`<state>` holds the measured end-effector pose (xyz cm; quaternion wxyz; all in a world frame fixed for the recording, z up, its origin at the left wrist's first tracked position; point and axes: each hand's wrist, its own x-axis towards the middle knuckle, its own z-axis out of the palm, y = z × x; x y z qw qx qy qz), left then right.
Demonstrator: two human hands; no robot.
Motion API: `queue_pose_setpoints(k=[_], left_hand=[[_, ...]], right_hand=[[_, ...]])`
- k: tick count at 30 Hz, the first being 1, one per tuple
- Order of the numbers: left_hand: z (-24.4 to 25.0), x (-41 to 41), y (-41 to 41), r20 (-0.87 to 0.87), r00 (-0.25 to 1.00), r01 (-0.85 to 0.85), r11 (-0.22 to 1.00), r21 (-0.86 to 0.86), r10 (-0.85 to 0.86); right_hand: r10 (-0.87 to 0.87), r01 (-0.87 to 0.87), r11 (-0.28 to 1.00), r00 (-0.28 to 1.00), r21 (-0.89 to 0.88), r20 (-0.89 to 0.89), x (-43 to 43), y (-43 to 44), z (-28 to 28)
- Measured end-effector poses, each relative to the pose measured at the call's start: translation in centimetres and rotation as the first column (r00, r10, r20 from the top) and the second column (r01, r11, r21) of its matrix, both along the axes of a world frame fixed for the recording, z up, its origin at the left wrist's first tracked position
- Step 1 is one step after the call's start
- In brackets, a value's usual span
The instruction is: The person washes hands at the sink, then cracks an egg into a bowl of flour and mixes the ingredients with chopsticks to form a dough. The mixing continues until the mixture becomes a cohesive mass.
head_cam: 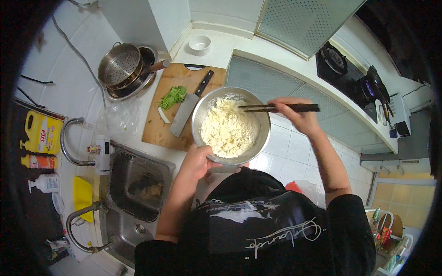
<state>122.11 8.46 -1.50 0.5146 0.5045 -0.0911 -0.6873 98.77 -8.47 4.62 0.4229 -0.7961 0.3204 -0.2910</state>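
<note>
My left hand grips the near left rim of a stainless steel mixing bowl, held up in front of my body. Inside lies a pale yellow, crumbly, floury mixture. My right hand holds dark chopsticks, their tips in the upper part of the mixture. To the left of the bowl, a cleaver with a black handle rests on a wooden cutting board. Chopped green leaves and a white vegetable piece lie beside its blade.
A double sink with faucets is at left. Stacked pots and a steamer stand beyond a clear plastic bag. A white ramekin sits on the back counter. At right, a pan is over a blue flame on the gas stove.
</note>
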Motion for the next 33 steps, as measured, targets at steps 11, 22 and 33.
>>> queue_pose_setpoints(k=[11,22,33], left_hand=[[-0.4,-0.4,-0.6,-0.014,1.000,0.023,0.998,0.052,-0.022],[-1.4,0.1,-0.6,-0.096,0.994,0.057,0.994,0.090,-0.049],[-1.1,0.1,-0.9,-0.046,0.997,0.073,0.981,0.178,-0.066]], right_hand=[[0.156,-0.171,0.971,0.983,-0.165,-0.102,0.9,0.1,0.0],[0.449,-0.469,0.882,0.867,-0.048,-0.217,-4.0,3.1,3.0],[0.107,-0.107,0.994,0.994,-0.011,-0.018,-3.3,2.3,-3.7]])
